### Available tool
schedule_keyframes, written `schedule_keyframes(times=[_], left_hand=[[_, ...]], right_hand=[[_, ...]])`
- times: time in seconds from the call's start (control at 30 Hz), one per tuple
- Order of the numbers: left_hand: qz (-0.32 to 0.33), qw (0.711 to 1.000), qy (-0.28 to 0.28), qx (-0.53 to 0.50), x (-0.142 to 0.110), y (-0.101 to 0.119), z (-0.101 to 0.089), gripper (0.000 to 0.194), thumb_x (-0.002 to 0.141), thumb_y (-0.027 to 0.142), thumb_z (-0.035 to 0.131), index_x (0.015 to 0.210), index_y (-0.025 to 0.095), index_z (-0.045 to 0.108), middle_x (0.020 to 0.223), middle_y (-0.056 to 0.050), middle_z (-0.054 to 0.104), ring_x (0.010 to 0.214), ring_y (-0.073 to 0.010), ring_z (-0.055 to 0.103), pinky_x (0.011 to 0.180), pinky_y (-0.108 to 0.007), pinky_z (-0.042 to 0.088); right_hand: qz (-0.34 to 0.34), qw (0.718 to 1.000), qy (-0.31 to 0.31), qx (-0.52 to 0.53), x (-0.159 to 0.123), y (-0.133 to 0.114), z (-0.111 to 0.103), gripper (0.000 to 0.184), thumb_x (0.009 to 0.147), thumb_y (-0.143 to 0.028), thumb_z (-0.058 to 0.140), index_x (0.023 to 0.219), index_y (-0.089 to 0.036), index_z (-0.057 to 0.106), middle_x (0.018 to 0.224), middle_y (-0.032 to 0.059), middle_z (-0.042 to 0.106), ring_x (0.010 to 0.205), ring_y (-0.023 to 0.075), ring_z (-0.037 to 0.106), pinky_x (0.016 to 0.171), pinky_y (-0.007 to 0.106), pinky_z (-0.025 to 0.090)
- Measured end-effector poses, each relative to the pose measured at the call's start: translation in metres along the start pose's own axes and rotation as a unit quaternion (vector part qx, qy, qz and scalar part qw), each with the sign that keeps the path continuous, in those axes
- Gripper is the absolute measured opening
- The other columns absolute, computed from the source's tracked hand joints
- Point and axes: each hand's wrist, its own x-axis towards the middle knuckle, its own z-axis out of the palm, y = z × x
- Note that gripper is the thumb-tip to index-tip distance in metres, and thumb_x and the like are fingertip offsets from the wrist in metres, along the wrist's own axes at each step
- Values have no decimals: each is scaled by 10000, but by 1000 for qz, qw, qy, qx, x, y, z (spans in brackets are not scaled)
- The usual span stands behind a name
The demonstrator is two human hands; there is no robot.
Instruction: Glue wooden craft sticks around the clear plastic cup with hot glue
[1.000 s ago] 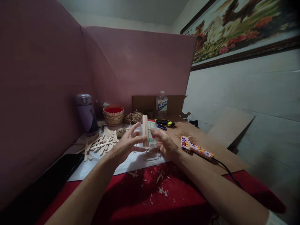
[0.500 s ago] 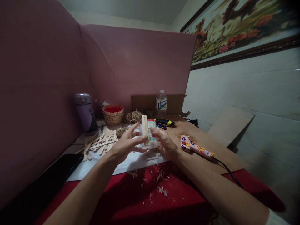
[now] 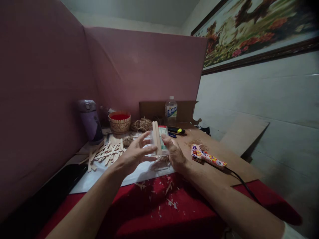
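Observation:
My right hand [image 3: 176, 154] is closed around a clear plastic box [image 3: 163, 138] with a red, white and green label, its thumb over the label. Two wooden craft sticks [image 3: 155, 134] stand side by side against the box's left part, their rounded tops rising past its edge. On the left side, my left hand [image 3: 138, 151] has its fingers spread, the thumb tip at the lower part of the sticks. Whether that thumb presses on them I cannot tell. Below the box, a clear plastic piece [image 3: 160, 165] lies on white paper, partly hidden.
Loose craft sticks [image 3: 109, 152] lie at left near a purple bottle [image 3: 91, 121]. Behind are a stick-sided basket [image 3: 120, 124], twine [image 3: 142, 124], a water bottle [image 3: 171, 111] and a utility knife [image 3: 176, 129]. A corded glue gun [image 3: 208, 156] rests on cardboard at right. Wood scraps [image 3: 170, 201] litter the red cloth.
The box with the two sticks has shifted very slightly to the right and turned a little. My right hand moved along with it. My left hand stays nearly in place, fingers still spread.

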Motion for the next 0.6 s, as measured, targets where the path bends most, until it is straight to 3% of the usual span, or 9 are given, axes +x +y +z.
schedule_keyframes(times=[0.37, 0.6], left_hand=[[-3, 1000, 14, 11, 0, -2, 5, 907, 708, 243, 790, 1468, 205, 296, 1383, -228, 420, 1110, -333, 578, 817, -494, 556], [-6, 1000, 14, 14, 0, -2, 5, 943, 702, 243, 793, 1481, 187, 265, 1411, -242, 393, 1119, -338, 569, 768, -444, 568]], right_hand=[[-7, 999, 36, -6, 1, 2, 3, 544, 775, -557, 643, 1163, -178, 616, 1001, 65, 723, 893, 267, 664, 767, 400, 539], [-30, 998, 37, -39, 1, 3, 1, 496, 795, -555, 619, 1103, -167, 634, 975, 69, 725, 909, 265, 663, 793, 397, 530]])
